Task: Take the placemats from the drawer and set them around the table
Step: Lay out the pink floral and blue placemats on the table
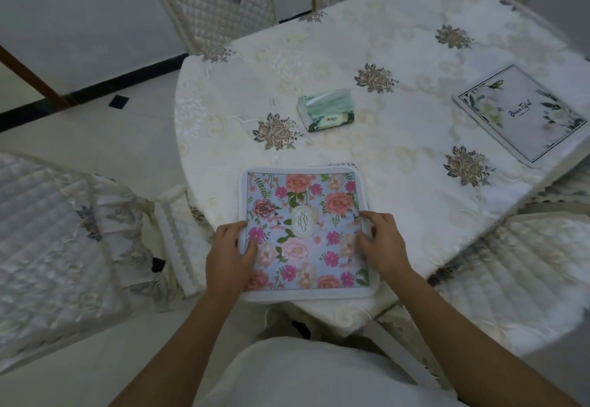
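White floral square placemat [520, 112] already set — left hand [230, 255] and right hand [381, 242], fingers curled, grip the blue rose-printed placemat [303, 231]; other places likely remain.

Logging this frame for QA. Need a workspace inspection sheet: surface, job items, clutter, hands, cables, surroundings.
Surface: table under a cream embroidered cloth with flower motifs.
Job's things: blue floral placemat at the near edge, overhanging it. A sliver of a printed sheet shows beneath its far edge; cannot tell if it is another mat. A white floral placemat lies flat at the right edge.
Clutter: green tissue pack mid-table, apart from both mats.
Hands: left hand holds the blue mat's left edge; right hand holds its right edge.
Cables: nothing seen.
Surroundings: quilted chairs around the table, pale floor.
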Demonstrator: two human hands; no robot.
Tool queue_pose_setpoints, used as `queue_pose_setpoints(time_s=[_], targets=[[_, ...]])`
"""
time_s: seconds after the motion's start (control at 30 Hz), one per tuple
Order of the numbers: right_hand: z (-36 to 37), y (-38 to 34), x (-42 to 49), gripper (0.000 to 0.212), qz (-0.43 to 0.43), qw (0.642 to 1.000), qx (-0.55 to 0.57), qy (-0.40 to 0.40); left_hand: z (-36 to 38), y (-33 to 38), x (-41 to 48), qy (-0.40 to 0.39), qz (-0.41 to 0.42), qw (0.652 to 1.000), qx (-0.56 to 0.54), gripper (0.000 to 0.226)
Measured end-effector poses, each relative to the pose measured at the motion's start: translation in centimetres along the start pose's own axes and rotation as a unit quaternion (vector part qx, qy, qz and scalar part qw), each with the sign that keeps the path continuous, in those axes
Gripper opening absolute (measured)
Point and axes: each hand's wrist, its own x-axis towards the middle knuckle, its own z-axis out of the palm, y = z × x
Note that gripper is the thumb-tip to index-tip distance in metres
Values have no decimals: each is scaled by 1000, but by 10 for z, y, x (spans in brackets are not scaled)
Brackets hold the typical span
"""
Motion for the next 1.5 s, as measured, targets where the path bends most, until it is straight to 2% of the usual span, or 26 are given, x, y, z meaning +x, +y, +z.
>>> queue_pose_setpoints(time_s=[0.13,0.37,0.57,0.7,0.87,1.2,1.5], targets=[[0,15,-14,49,-8,999,-6,-42,0,-2,-8,1,-17,1000,-7,38],[-25,31,-14,45,-85,996,5,-38,12,24,-43,47,-39,998,-1,33],[-75,56,-10,45,-166,986,-3,-34,44,63,-90,88,-63,993,-45,32],[-110,80,-11,45,-195,981,-6,-18,62,93,-111,107,-37,992,-56,31],[-143,96,-18,45,-198,980,16,12,68,122,-120,120,-6,990,-68,31],[-169,80,-24,46,-196,979,17,44,51,146,-99,116,28,985,-125,33],[-192,96,-3,46,-157,986,-19,56,89,161,-72,84,33,985,-149,34]])
